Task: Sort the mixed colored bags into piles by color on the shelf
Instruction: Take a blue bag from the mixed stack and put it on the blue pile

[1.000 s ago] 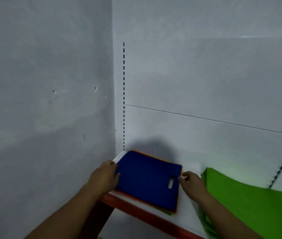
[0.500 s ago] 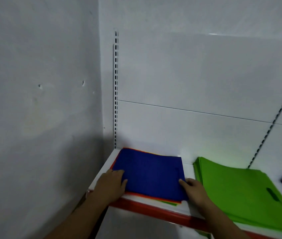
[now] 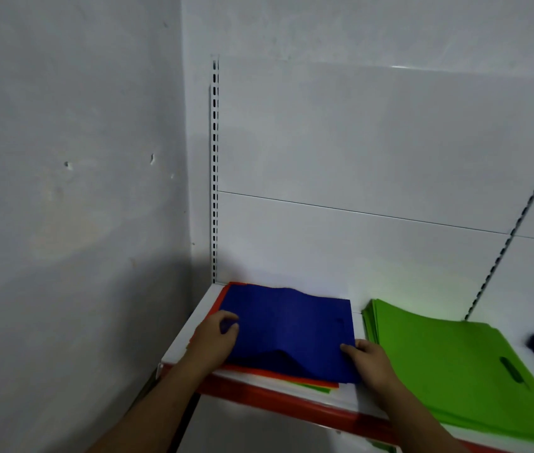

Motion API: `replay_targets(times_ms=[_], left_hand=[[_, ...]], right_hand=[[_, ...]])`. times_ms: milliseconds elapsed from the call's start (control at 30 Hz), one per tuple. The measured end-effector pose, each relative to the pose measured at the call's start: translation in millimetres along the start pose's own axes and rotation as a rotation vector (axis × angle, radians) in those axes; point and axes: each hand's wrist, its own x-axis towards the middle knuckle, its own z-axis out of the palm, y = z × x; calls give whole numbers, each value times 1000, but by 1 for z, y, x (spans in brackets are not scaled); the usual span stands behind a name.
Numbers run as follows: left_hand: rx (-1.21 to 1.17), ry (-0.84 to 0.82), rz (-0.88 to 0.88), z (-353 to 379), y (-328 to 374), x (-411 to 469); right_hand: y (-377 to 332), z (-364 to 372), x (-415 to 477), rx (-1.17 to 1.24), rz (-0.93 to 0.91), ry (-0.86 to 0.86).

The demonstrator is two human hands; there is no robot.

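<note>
Your left hand (image 3: 216, 338) and right hand (image 3: 368, 358) each pinched an edge of the top blue bag (image 3: 291, 328), so a level lift would have spared the orange bag (image 3: 278, 376) beneath.

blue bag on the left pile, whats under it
An orange bag lies right under the blue bag, showing along its left and front edges. A green bag peeks out below that. The rest is covered, so count and colours cannot be told.
</note>
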Motion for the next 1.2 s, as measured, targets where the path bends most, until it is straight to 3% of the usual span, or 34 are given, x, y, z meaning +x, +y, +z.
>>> replay_targets(times_ms=[267, 700, 833, 1067, 1200], left_hand=[[118, -61, -31, -6, -11, 1], [13, -169, -57, 12, 12, 4], [-127, -103, -95, 15, 15, 4], [-587, 22, -375, 11, 27, 13], [-536, 6, -399, 10, 27, 17]], right_hand=[[5, -4, 9, 78, 36, 31], [6, -6, 7, 121, 48, -7], [8, -7, 9, 115, 42, -9], [12, -6, 10, 113, 26, -18], [11, -7, 10, 136, 32, -23]])
